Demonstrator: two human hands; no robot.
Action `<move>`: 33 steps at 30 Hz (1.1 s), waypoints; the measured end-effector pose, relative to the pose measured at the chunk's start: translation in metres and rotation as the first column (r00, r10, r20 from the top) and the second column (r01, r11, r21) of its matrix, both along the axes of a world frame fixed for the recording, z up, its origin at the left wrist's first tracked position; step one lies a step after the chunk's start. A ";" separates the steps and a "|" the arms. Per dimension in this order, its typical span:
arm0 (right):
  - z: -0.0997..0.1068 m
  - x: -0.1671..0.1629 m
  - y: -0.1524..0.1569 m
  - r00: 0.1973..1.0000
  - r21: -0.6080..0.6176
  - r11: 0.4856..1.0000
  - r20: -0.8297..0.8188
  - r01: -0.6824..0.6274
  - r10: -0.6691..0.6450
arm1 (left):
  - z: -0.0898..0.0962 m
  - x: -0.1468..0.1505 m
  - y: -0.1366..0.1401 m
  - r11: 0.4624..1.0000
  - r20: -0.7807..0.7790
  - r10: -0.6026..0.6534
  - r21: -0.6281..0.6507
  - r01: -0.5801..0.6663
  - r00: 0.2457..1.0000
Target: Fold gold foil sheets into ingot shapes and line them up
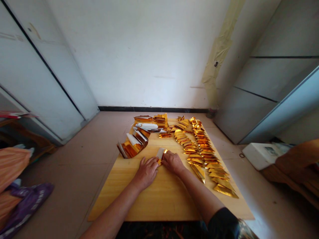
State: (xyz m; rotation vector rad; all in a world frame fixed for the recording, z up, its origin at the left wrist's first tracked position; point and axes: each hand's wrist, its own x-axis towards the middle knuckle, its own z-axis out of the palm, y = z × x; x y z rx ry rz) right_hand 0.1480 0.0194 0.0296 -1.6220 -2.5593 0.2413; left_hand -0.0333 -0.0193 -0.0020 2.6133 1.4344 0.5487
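A small sheet of gold foil paper (160,153), its pale backing partly showing, lies on the wooden board between my hands. My left hand (147,172) lies with fingers stretched along the sheet's left edge, fingertips touching it and thumb apart. On the opposite side, the curled fingers of my right hand (172,161) grip the sheet's gold right edge and cover part of it. To the right, folded gold paper pieces (205,149) overlap in long rows. Unfolded gold foil sheets (133,146) lie in a loose, curling stack at the left, beyond my left hand.
The wooden board (149,205) fills the space before me. More foil sheets with white backing (148,126) lie at its far edge. Grey cabinets (269,76) stand at both sides. A white box (259,155) is at right, a purple bag (32,202) at left.
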 end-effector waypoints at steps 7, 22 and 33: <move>-0.009 -0.004 0.001 1.000 0.016 1.000 0.021 0.012 -0.012 | 0.004 0.001 -0.002 1.000 -0.009 0.006 -0.015 -0.006 1.000; -0.008 -0.005 0.003 0.998 -0.014 0.998 0.018 0.053 -0.053 | 0.000 0.001 -0.003 0.999 -0.056 -0.005 0.033 0.006 0.998; -0.012 -0.001 0.004 0.993 0.000 0.997 -0.094 0.078 -0.078 | 0.001 0.000 -0.003 1.000 -0.037 0.016 0.017 -0.015 0.999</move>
